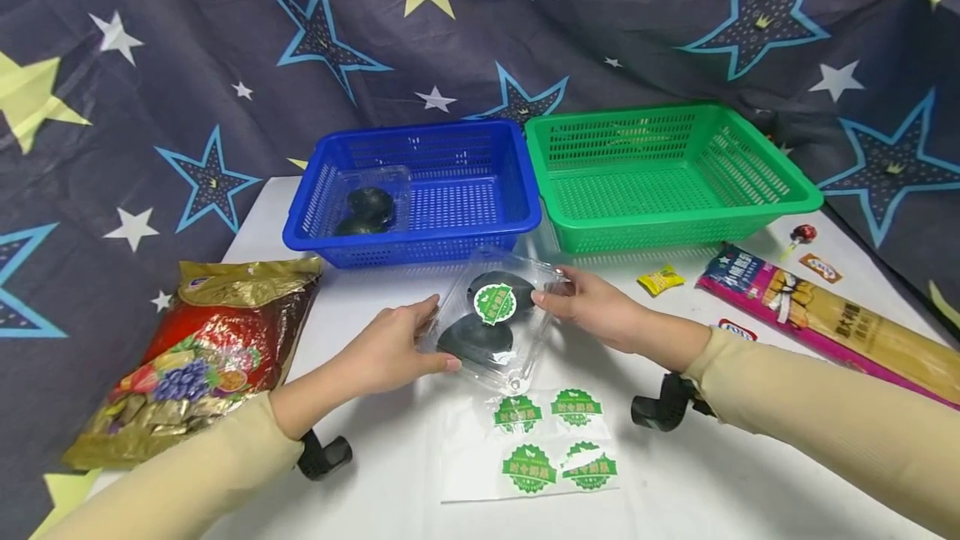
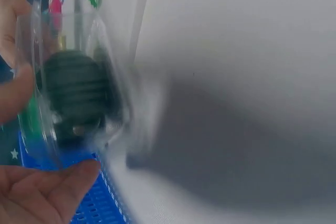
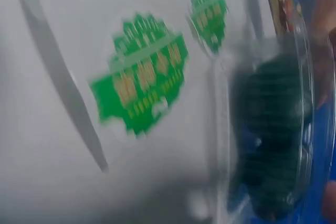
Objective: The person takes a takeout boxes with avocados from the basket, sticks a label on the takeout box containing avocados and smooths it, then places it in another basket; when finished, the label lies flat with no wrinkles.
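Between both hands is a clear plastic clamshell box (image 1: 536,340) with two dark green, rounded pieces that look like avocados (image 1: 475,338) inside. A round green-and-white sticker (image 1: 495,304) is on its lid. My left hand (image 1: 392,350) grips the box's left side, thumb along the near edge. At the far right corner my right hand (image 1: 600,307) pinches the rim, thumb on top. The box is tilted over the white table, close above a sheet of green stickers (image 1: 480,473). In the left wrist view the dark contents (image 2: 76,95) show through the box's side.
A blue basket (image 1: 420,237) holding a similar clear box (image 1: 397,177) stands behind, beside a green basket (image 1: 645,233). A large candy bag (image 1: 202,357) lies left. At right are a pink-and-gold noodle packet (image 1: 832,307), a yellow candy (image 1: 661,280) and a lollipop (image 1: 803,233).
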A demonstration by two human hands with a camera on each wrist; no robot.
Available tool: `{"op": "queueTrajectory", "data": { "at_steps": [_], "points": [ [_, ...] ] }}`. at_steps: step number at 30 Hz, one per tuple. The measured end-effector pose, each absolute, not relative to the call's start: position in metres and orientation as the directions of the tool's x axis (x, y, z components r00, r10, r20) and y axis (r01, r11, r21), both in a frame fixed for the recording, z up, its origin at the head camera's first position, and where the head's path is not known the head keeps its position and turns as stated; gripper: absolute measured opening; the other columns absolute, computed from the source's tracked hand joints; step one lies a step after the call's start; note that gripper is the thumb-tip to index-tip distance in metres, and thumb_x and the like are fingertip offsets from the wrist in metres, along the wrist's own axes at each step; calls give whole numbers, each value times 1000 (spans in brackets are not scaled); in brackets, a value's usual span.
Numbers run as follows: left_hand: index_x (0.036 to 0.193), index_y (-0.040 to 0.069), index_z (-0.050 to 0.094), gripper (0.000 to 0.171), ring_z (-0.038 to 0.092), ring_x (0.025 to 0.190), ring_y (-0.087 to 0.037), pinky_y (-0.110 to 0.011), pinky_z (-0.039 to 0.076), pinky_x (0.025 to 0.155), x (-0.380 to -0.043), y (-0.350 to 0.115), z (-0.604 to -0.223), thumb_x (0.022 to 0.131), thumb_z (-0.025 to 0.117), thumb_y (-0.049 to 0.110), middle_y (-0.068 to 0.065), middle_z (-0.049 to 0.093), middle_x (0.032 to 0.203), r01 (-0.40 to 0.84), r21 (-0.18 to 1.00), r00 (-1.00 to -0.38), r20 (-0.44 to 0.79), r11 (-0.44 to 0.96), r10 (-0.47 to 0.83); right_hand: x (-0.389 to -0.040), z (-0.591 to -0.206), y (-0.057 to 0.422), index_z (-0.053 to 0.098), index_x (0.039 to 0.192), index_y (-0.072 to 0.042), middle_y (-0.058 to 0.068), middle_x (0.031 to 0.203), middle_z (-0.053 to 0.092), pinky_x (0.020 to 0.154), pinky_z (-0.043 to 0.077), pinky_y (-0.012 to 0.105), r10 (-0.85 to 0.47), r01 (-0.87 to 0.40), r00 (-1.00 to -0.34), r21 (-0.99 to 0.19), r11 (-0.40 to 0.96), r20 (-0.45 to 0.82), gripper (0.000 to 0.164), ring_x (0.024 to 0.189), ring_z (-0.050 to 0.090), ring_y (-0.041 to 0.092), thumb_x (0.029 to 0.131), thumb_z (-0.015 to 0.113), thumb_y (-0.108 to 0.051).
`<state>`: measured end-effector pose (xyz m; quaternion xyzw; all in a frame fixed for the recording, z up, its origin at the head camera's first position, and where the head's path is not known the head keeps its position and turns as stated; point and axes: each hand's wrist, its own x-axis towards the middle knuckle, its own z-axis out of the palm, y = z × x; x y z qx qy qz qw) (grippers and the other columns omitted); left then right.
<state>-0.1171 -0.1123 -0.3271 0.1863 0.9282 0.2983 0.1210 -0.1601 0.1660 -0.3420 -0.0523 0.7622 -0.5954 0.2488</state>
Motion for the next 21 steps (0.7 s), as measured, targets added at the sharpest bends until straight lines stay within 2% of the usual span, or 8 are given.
{"op": "queueTrajectory", "data": {
  "at_steps": [4, 7, 11, 15, 18, 21],
  "points": [
    [149, -6, 16, 108, 43, 130, -33, -42, 36, 106, -121, -110, -331, 74, 81, 39, -23, 33, 148, 250, 656, -873, -165, 712, 458, -169, -341, 168, -3, 149, 8, 35, 148, 20, 110, 27, 48, -436, 235, -835, -934, 268, -335, 82, 136, 29, 42, 96, 56, -14],
    [150, -4, 10, 114, 32, 137, -32, -43, 29, 110, -119, -106, -335, 74, 81, 41, -21, 25, 152, 215, 672, -871, -196, 708, 450, -173, -341, 168, -5, 149, 8, 35, 149, 18, 110, 28, 49, -451, 209, -830, -933, 294, -328, 81, 137, 27, 42, 97, 54, -16],
    [150, -6, 9, 114, 29, 138, -33, -45, 26, 112, -112, -99, -339, 74, 81, 40, -22, 24, 152, 166, 697, -896, -188, 697, 402, -169, -342, 168, -4, 148, 9, 34, 149, 22, 108, 31, 48, -429, 157, -854, -931, 329, -295, 79, 136, 30, 41, 100, 50, -21],
    [149, -7, 9, 112, 31, 138, -32, -45, 27, 111, -105, -91, -341, 75, 80, 38, -23, 25, 151, 131, 723, -917, -171, 678, 360, -157, -341, 167, -6, 147, 9, 34, 146, 28, 107, 33, 49, -404, 146, -867, -924, 353, -291, 84, 134, 34, 41, 99, 52, -26],
    [149, -7, 7, 111, 29, 138, -33, -46, 26, 111, -100, -85, -341, 78, 78, 38, -23, 21, 152, 120, 731, -922, -169, 672, 348, -148, -339, 167, -6, 148, 9, 35, 146, 27, 107, 32, 51, -405, 123, -867, -912, 391, -290, 89, 135, 31, 42, 97, 56, -30],
    [150, -6, 3, 112, 29, 138, -34, -48, 26, 111, -96, -80, -340, 78, 78, 38, -24, 22, 152, 107, 742, -924, -171, 661, 342, -146, -338, 168, -2, 148, 9, 34, 148, 25, 107, 30, 51, -435, 70, -861, -909, 410, -262, 87, 137, 27, 43, 96, 57, -29]
  ]
}}
